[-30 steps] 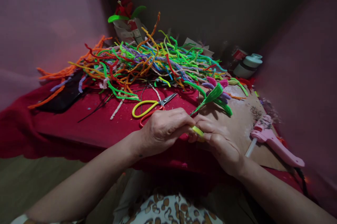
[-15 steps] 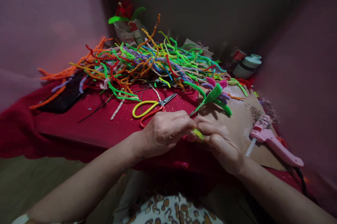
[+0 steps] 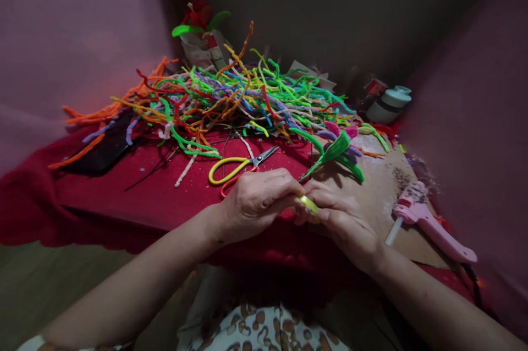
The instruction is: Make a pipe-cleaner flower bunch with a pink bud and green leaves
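Red cloth (image 3: 136, 197) covers a low table set against dim pinkish walls. At the near edge of it, both hands meet over a small craft piece. The left hand (image 3: 256, 202) and the right hand (image 3: 342, 219) are pressed together, fingertips pinched on a thin green stem (image 3: 307, 175) and on a yellow-green band (image 3: 309, 205) that shows between the thumbs; whether that band is tape or a roll cannot be made out. The stem rises away from the hands and ends in a green pipe-cleaner leaf cluster (image 3: 340, 150) that hangs above a brown board (image 3: 379, 202), beside pink and purple fuzzy petals (image 3: 346, 132).

The piece looks very light and soft on the surface, with a wire core that should bend easily and keep whatever shape it is given. A hold low on the stem, just below the leaves, seems safest; squeezing the leaves themselves would likely crush them.

Just beyond the left hand lie scissors (image 3: 239, 166) with yellow and red handles, blades pointing away. Farther back, a big tangle of pipe cleaners (image 3: 231, 103) in orange, green, purple and red spreads across the cloth. A pink glue gun (image 3: 429, 224) rests on the board to the right, well apart from the hands. A white jar with a pale green lid (image 3: 390, 103) stands at the far right corner.
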